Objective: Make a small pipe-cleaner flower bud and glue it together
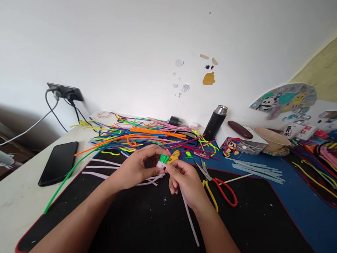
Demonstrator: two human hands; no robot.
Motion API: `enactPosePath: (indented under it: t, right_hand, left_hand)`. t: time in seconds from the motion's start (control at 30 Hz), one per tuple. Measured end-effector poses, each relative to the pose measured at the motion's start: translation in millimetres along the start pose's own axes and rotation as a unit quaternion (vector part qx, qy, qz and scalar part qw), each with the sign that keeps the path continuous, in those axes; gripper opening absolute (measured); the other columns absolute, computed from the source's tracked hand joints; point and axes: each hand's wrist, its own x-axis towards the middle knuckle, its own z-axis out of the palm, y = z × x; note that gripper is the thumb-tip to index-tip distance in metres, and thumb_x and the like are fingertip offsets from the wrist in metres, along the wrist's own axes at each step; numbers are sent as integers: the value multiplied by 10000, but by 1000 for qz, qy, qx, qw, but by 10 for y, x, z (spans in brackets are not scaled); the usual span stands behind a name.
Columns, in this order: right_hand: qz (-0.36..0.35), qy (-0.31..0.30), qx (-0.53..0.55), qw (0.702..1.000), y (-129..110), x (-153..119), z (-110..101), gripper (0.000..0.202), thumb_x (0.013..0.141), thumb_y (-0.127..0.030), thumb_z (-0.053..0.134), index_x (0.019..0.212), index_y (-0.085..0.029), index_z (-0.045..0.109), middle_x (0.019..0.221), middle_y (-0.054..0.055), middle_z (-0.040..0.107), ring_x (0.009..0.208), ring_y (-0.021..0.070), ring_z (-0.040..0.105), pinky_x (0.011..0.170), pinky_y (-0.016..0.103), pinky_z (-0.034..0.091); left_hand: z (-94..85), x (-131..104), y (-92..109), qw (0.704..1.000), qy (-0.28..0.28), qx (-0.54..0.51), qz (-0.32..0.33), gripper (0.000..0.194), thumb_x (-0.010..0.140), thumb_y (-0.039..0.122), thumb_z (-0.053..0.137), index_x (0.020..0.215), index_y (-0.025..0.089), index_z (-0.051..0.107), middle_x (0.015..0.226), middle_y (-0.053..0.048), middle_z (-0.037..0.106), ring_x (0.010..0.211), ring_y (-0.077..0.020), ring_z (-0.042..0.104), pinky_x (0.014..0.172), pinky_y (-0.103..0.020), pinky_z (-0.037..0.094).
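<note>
Over the black mat (131,228), my left hand (139,162) pinches a small bundle of green and pale lilac pipe cleaners (162,163) between thumb and fingers. My right hand (184,178) meets it from the other side, its fingertips closed on a pale lilac pipe cleaner (189,217) whose long end hangs down toward me. Just behind the fingertips lies a yellow object (174,155), partly hidden, which looks like a glue gun. More pale lilac pipe cleaners (100,167) lie left of and under my left hand.
Open scissors (224,190) lie to the right, near translucent glue sticks (258,170). A heap of coloured pipe cleaners (146,135) spreads along the wall. Behind stand a black thermos (215,124), a white box (242,138) and a bowl (273,139). A phone (58,163) lies left.
</note>
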Motion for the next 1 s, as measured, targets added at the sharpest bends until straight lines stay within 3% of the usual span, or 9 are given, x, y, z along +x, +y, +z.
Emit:
enactPosePath:
  t: [0.5, 1.0]
  right_hand:
    - [-19, 3, -6, 1000, -1, -6, -3, 421, 882, -576, 790, 785, -196, 637, 460, -95, 461, 370, 101, 512, 404, 206, 332]
    - [-6, -9, 9, 1000, 1, 0, 1, 445, 864, -591, 802, 777, -193, 623, 453, -101, 457, 370, 90, 501, 404, 196, 331]
  left_hand:
    - [23, 21, -38, 987, -8, -140, -73, 454, 824, 370, 882, 1190, 160, 713, 856, -4, 590, 722, -125, 518, 625, -236, 463]
    - [58, 20, -17, 938, -33, -330, -105, 431, 794, 144, 905, 1182, 175, 720, 903, -15, 695, 826, -123, 653, 728, -222, 557]
